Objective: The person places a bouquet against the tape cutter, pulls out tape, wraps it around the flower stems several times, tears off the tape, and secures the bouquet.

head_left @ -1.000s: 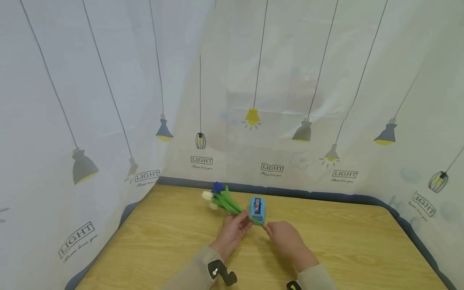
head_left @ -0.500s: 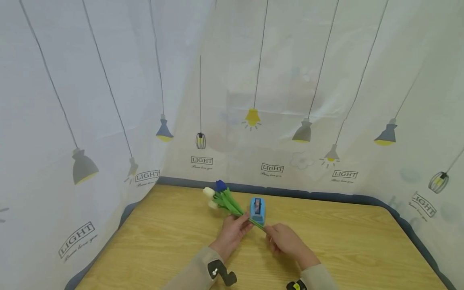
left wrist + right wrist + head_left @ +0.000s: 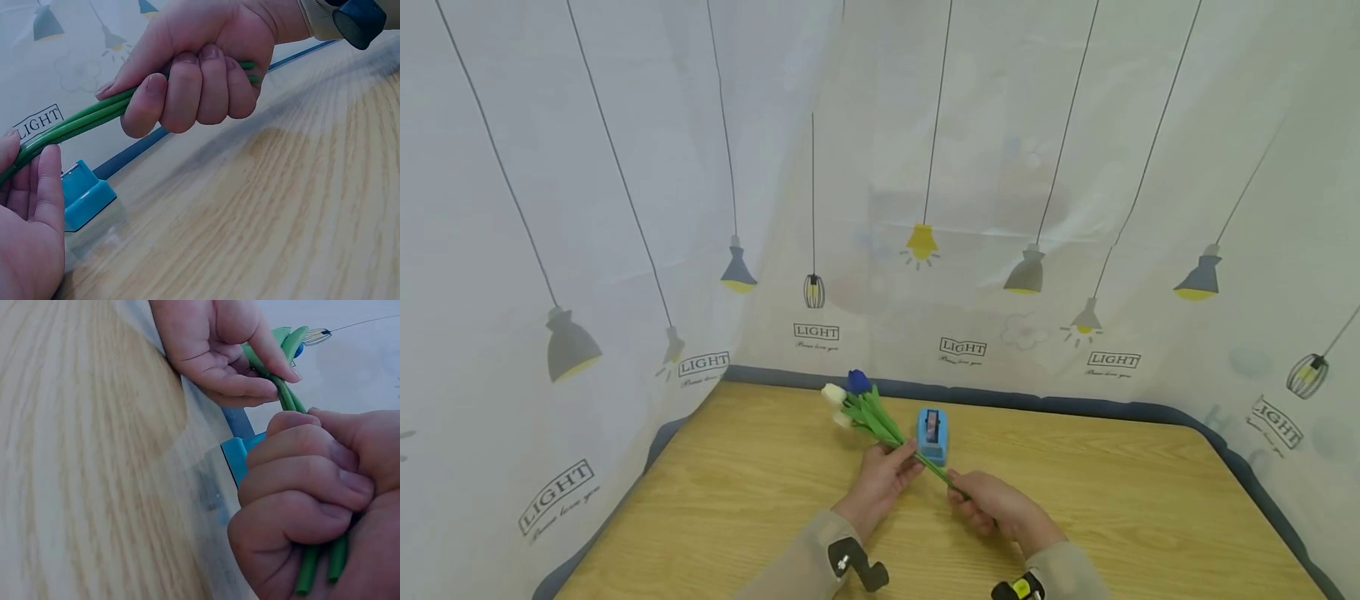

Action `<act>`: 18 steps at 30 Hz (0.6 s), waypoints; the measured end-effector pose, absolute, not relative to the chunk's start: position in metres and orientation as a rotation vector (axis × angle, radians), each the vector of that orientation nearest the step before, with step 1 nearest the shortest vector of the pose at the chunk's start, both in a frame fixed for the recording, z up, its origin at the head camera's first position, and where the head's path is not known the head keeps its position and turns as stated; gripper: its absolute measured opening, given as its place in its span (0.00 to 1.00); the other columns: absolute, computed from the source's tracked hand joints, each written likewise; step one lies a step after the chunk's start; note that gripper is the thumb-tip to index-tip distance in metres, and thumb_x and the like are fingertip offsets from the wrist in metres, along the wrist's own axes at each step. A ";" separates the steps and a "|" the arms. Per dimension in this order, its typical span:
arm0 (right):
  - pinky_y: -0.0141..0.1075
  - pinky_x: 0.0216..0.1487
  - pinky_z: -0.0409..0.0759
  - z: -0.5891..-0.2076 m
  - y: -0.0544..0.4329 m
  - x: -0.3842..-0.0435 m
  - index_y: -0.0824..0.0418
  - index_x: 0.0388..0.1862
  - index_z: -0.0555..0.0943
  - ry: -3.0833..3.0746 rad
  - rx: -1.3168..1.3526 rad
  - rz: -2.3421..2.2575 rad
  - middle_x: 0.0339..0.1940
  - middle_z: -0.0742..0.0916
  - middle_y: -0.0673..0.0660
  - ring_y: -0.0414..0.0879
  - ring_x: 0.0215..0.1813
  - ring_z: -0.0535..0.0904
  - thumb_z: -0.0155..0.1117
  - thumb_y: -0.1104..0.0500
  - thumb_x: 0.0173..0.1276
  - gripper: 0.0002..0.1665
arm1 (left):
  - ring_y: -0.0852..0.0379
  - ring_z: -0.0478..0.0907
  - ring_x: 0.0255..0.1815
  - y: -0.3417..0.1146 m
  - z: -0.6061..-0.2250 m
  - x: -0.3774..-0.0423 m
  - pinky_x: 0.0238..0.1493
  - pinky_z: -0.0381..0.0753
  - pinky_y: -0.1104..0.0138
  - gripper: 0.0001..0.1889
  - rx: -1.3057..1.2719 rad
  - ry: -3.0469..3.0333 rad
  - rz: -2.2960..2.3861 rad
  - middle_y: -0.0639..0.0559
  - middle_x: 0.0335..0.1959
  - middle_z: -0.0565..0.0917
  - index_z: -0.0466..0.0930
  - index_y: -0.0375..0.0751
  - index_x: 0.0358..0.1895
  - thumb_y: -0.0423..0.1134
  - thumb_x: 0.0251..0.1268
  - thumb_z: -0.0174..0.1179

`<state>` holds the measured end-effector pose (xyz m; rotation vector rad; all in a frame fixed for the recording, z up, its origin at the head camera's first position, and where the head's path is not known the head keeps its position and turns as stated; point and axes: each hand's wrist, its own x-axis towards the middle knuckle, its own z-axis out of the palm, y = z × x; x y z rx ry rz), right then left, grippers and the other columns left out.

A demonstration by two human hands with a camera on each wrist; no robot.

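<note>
A small bunch of tulips, with a blue bloom (image 3: 858,382) and white blooms (image 3: 833,393), slants over the table above green leaves (image 3: 872,414). My left hand (image 3: 883,483) pinches the stems just below the leaves, thumb on top. Lower down, my right hand (image 3: 1000,510) grips the same green stems (image 3: 90,119) with its fingers curled round them. In the right wrist view the cut stem ends (image 3: 307,570) poke out below that fist. Just behind the stems stands a light blue tape dispenser (image 3: 932,450), which neither hand holds.
The wood-grain table (image 3: 760,500) has a dark blue edge band (image 3: 985,395) along its back. Behind it hangs a pale curtain (image 3: 880,183) printed with lamps, surrounding the back and sides.
My right hand has moved slightly down and right along the stems, its fingers now wrapped further round them. The blooms have risen and shifted slightly right; my left hand has barely moved.
</note>
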<state>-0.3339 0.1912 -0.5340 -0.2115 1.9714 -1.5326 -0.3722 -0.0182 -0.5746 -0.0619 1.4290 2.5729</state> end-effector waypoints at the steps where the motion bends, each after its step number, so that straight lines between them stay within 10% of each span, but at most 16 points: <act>1: 0.28 0.18 0.56 -0.535 0.191 -0.334 0.55 0.29 0.71 1.998 -0.232 -1.525 0.18 0.68 0.44 0.36 0.17 0.56 0.39 0.43 0.90 0.28 | 0.63 0.86 0.35 -0.018 -0.574 -0.372 0.44 0.90 0.72 0.03 -0.064 1.425 2.576 0.53 0.35 0.85 0.78 0.38 0.46 0.31 0.78 0.62; 18: 0.35 0.33 0.70 -0.533 0.182 -0.334 0.58 0.29 0.79 2.890 -0.572 -0.931 0.23 0.76 0.48 0.40 0.27 0.69 0.51 0.53 0.87 0.23 | 0.63 0.87 0.37 -0.021 -0.572 -0.370 0.48 0.90 0.72 0.04 -0.036 1.345 2.614 0.54 0.36 0.87 0.79 0.41 0.45 0.36 0.77 0.64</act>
